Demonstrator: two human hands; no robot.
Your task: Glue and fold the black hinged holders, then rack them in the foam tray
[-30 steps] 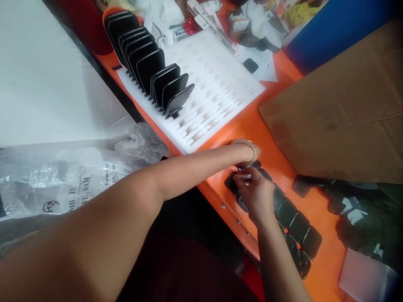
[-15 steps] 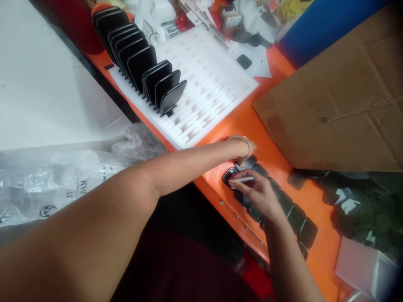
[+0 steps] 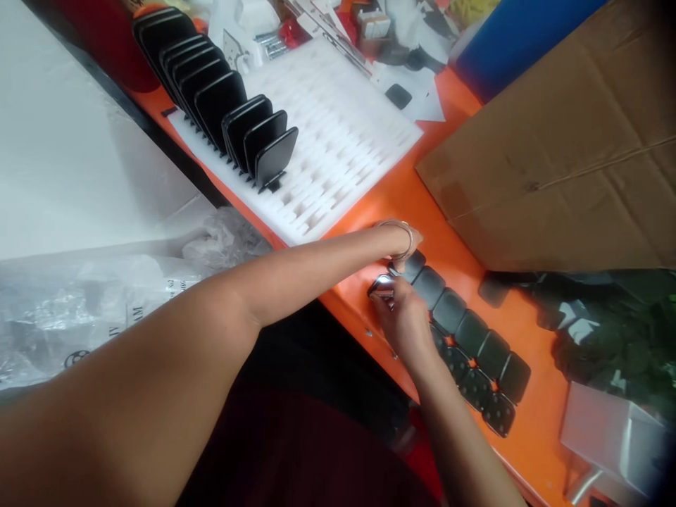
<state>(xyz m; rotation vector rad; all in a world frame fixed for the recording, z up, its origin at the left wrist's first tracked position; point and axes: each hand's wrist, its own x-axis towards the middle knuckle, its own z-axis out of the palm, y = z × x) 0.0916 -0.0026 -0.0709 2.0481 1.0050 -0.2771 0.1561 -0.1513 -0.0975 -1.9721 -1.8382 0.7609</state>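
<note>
Two rows of black rounded-square plates (image 3: 459, 310) lie on the orange table; some in the near row show small dots. At the far end of the rows, my left hand (image 3: 410, 245) reaches down over the last plates, its fingers mostly hidden behind the wrist and its bangle (image 3: 405, 239). Just nearer, my right hand (image 3: 405, 313) is closed with its fingertips at a black rounded piece (image 3: 374, 290) at the table's edge. A small shiny silver piece (image 3: 384, 283) shows at those fingertips, partly covered by them.
A white slotted board (image 3: 338, 120) holds several upright black plates (image 3: 277, 155). A cardboard box (image 3: 554, 155) stands on the right, with dark loose pieces (image 3: 612, 331) and a whitish box (image 3: 607, 429) below it. Clear plastic bags (image 3: 132, 303) lie at left.
My right hand has turned and shifted left, so the silver piece now sits over the black piece at the edge. My left hand stays at the row's end. The view has shifted slightly.
</note>
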